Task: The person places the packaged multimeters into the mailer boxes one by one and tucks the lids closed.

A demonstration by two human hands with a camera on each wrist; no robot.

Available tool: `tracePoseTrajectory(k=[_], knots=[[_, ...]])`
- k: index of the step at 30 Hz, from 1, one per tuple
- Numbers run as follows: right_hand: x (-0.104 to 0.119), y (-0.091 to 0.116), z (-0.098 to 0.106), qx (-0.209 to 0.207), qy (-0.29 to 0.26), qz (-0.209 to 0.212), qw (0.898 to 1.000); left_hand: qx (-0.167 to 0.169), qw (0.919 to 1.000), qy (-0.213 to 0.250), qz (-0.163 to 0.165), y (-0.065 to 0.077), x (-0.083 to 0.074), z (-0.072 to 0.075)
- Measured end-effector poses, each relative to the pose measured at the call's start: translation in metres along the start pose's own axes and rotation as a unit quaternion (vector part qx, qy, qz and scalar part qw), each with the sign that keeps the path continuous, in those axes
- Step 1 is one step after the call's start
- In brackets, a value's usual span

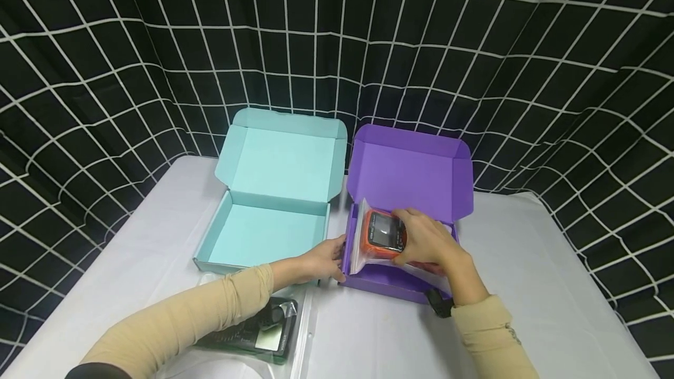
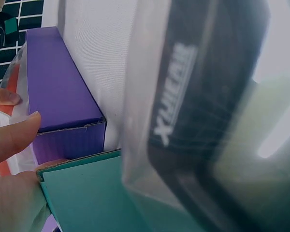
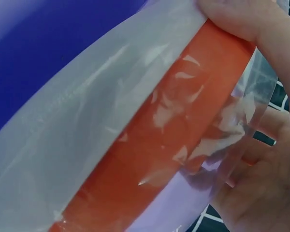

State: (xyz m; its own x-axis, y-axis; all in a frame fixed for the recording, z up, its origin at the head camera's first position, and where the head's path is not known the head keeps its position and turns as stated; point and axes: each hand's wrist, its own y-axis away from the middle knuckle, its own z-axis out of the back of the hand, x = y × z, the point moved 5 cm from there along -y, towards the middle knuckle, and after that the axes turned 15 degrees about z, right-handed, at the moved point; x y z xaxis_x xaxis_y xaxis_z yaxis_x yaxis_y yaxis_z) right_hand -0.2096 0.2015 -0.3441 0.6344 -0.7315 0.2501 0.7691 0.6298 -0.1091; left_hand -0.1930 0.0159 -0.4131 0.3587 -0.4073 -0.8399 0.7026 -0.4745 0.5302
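Observation:
My right hand (image 1: 425,240) grips an orange, black-faced digital multimeter (image 1: 385,231) sealed in a clear plastic bag (image 3: 82,125). The meter lies tilted within the opening of the purple box (image 1: 387,289), its screen facing up. In the right wrist view the meter's orange side (image 3: 150,130) shows through the plastic. My left hand (image 1: 322,259) rests against the left side of that box near its front corner. The left thumb (image 2: 14,137) lies at the purple wall in the left wrist view, where the other fingers are mostly hidden.
Left of the purple box stands a teal box (image 1: 271,233) with its lid raised and nothing inside. A green-and-black meter (image 1: 279,332) in a clear bag lies in front of it, partly under my left sleeve. Black grid-patterned cloth (image 1: 316,34) hangs behind the white table (image 1: 368,344).

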Motion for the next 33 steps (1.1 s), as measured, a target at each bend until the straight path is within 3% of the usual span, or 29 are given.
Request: tracePoseTrajectory(k=[8, 22, 33], knots=[[-0.007, 0.0, -0.001, 0.002, -0.013, -0.013, 1.0, 0.005, 1.0, 0.0, -0.007, -0.002, -0.001, 0.0], [-0.014, -0.007, -0.021, 0.055, -0.028, -0.03, 0.998, -0.006, 0.9999, -0.011, -0.003, 0.0, 0.0, -0.001], [-0.013, -0.012, -0.029, 0.083, -0.01, -0.026, 0.996, -0.004, 0.9999, -0.012, -0.009, 0.0, -0.001, -0.001]])
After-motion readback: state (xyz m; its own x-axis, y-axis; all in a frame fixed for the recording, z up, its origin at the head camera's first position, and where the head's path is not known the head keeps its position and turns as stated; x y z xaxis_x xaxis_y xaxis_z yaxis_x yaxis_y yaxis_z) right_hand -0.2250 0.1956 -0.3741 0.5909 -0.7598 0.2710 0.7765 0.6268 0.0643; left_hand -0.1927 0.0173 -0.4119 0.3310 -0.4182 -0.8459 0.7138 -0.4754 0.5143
